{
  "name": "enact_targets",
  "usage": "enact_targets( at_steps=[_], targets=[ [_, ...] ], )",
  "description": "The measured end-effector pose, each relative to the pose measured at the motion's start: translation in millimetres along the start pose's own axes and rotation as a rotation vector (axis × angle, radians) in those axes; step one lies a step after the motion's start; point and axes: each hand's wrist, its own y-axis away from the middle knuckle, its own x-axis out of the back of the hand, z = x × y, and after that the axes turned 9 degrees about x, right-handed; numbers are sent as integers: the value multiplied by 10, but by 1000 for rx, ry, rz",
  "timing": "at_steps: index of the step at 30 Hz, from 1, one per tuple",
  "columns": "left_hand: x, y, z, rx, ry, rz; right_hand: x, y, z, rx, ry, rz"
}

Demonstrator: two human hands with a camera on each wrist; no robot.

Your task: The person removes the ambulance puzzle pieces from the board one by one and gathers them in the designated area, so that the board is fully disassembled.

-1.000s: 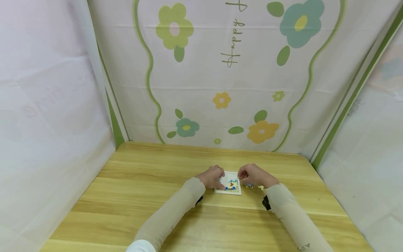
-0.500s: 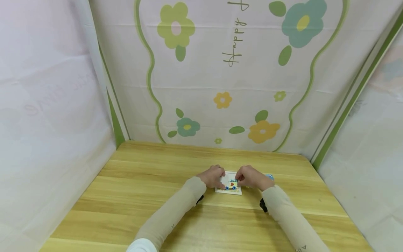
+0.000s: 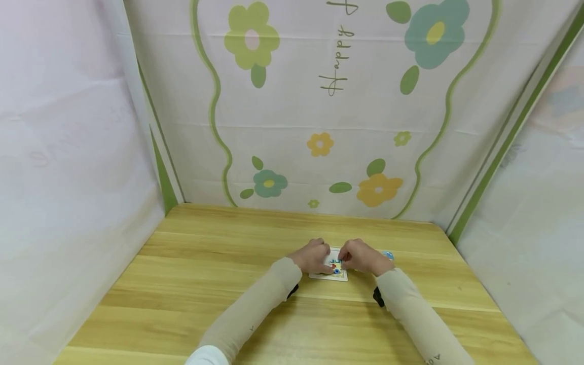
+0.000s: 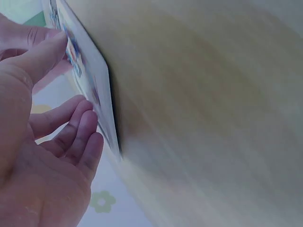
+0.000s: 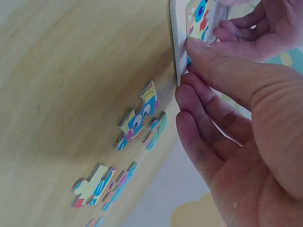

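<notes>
A small white-framed jigsaw board (image 3: pixel 338 278) lies on the wooden table, with colourful pieces (image 5: pixel 203 21) fitted in its lower right part. My left hand (image 3: pixel 312 257) is at its left side. The left thumb (image 4: pixel 49 49) lies nearly straight across the picture, while the loosely bent fingers (image 4: pixel 85 127) touch the board's edge. At the right side, my right hand (image 3: pixel 360 256) pinches a puzzle piece (image 5: pixel 188 60) between thumb and forefinger; only a blue sliver of it shows. Its other fingers bend beside the frame's edge.
Several loose puzzle pieces lie to the right of the board, among them a blue-and-yellow one with eyes (image 5: pixel 142 116) and a pale yellow one (image 5: pixel 90 187). A blue piece (image 3: pixel 388 255) shows behind my right wrist. A floral cloth (image 3: pixel 283 126) hangs behind the table (image 3: pixel 228 238).
My right hand has come left from beside the loose pieces onto the board's right edge. My left thumb has slid right across the picture, covering one of its two blue wheels.
</notes>
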Motion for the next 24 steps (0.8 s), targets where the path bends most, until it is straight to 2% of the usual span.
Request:
enact_targets(
  at_steps=[8, 15, 24],
  targets=[
    [-106, -70, 32, -4, 59, 14, -9, -6, 19, 33, 28, 14],
    [-189, -117, -18, 12, 104, 12, -28, -19, 58, 18, 23, 14],
    [-175, -124, -16, 20, 109, 5, 22, -2, 37, 13, 4, 28]
  ],
)
